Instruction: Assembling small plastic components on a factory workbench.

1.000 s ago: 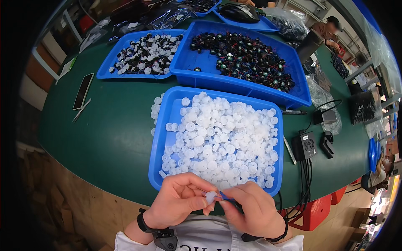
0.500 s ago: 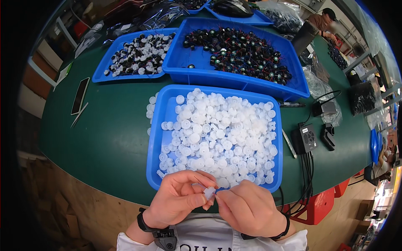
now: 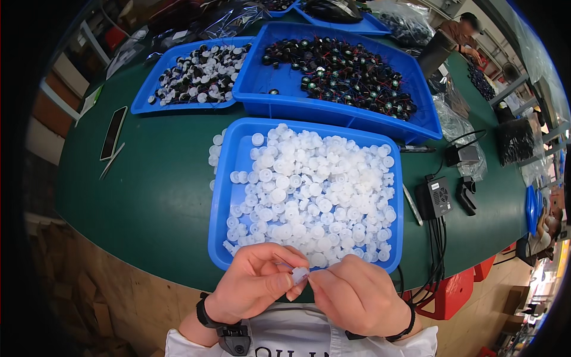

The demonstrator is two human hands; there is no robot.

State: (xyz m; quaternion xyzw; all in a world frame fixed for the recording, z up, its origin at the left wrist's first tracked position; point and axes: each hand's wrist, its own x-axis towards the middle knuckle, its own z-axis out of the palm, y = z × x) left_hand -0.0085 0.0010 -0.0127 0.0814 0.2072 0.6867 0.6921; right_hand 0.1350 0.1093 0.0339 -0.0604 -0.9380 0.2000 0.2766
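Above my lap, at the near edge of the blue tray [image 3: 216, 208], my left hand [image 3: 253, 282] pinches a small translucent white plastic part [image 3: 299, 274] between thumb and fingers. My right hand [image 3: 357, 294] meets it from the other side, its thumb and forefinger closed right against the part. Whatever those right fingertips grip is too small and covered to make out. Just beyond both hands, a heap of similar white plastic pieces [image 3: 321, 190] fills most of the tray.
Behind stand a deep blue bin [image 3: 333, 116] of dark wired components and a shallower blue tray [image 3: 178, 109] of black-and-white pieces. A phone [image 3: 113, 134] and tweezers [image 3: 112, 160] lie left. Right are a pen [image 3: 412, 205], a black power box [image 3: 438, 196] and cables. Another person [image 3: 461, 33] works far right.
The scene has shifted very slightly in view. Both hands keep nearly the same pose around the white plastic part.
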